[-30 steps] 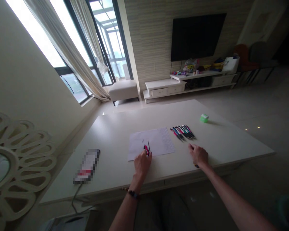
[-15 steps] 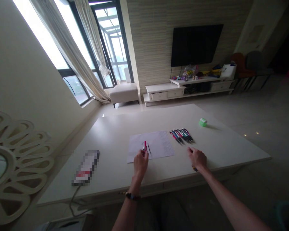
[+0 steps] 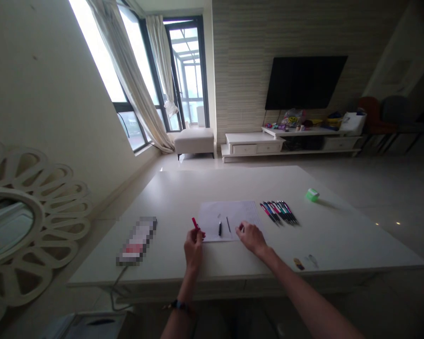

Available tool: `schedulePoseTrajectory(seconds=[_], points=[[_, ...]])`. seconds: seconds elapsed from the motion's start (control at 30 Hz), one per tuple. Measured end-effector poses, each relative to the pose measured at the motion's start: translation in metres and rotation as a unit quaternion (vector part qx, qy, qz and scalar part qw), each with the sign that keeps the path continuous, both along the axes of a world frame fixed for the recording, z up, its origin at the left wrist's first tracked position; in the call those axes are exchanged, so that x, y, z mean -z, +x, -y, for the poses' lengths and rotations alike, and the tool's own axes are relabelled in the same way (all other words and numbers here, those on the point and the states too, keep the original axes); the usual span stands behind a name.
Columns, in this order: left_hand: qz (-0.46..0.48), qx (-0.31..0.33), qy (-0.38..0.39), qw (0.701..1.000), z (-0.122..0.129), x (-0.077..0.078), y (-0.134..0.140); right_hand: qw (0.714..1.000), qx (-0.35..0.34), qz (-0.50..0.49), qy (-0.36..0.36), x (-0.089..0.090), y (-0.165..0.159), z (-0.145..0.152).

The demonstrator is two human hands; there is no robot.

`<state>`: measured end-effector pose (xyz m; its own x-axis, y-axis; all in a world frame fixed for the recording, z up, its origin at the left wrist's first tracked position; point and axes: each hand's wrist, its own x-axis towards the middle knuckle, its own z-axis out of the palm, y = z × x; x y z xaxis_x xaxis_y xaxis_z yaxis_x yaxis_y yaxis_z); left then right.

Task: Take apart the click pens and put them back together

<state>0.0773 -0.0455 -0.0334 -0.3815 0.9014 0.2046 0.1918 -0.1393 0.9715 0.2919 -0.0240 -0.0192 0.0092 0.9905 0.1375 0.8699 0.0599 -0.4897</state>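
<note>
My left hand (image 3: 193, 245) is closed around a red pen barrel (image 3: 195, 223), which points up and left beside the paper's left edge. My right hand (image 3: 251, 237) hovers at the right part of the white paper (image 3: 208, 209). Its fingers are curled together, and whatever they may hold cannot be made out. Between the hands, a short black pen part (image 3: 219, 229) and a thin dark refill (image 3: 228, 224) lie on the paper. A tiny greyish piece, too small to name, lies above the black part.
Right of the paper lies a row of several coloured pens (image 3: 279, 213). Beyond them stands a small green box (image 3: 312, 195). A pixelated phone-like object (image 3: 137, 241) with a cable rests at left. Small yellow-black and pale items (image 3: 298, 263) lie near the table's front right.
My left hand moved left with the red barrel, and the black pen part now lies on the paper. My right hand came left to the paper, uncovering small items by the front edge.
</note>
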Motion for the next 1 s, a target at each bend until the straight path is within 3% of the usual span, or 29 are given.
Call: schedulePoseTrajectory(seconds=[0.17, 0.27, 0.43, 0.5, 0.6, 0.7, 0.83, 1.0], points=[[-0.059, -0.02, -0.009, 0.998, 0.003, 0.007, 0.006, 0.995, 0.003, 0.066, -0.071, -0.007, -0.042, -0.035], [-0.111, -0.007, -0.014, 0.994, 0.004, 0.008, 0.007, 0.991, 0.008, 0.075, -0.115, -0.002, -0.048, -0.048], [-0.189, -0.056, -0.034, 0.98, 0.008, 0.01, 0.007, 0.99, 0.001, 0.06, -0.124, 0.002, -0.046, -0.058], [-0.197, -0.061, -0.026, 0.978, 0.009, 0.01, 0.008, 0.992, 0.0, 0.003, -0.127, -0.001, -0.043, -0.06], [-0.191, -0.047, -0.002, 0.981, 0.009, 0.01, 0.009, 0.974, -0.024, -0.174, -0.142, -0.015, -0.042, -0.059], [-0.183, -0.032, 0.006, 0.983, 0.009, 0.009, 0.011, 0.944, -0.06, -0.312, -0.093, -0.039, -0.049, -0.047], [-0.186, -0.021, 0.007, 0.982, 0.009, 0.008, 0.012, 0.874, -0.153, -0.459, 0.034, -0.068, -0.07, -0.016], [-0.187, -0.023, 0.01, 0.982, 0.01, 0.006, 0.012, 0.888, -0.197, -0.41, 0.071, -0.07, -0.086, 0.007]])
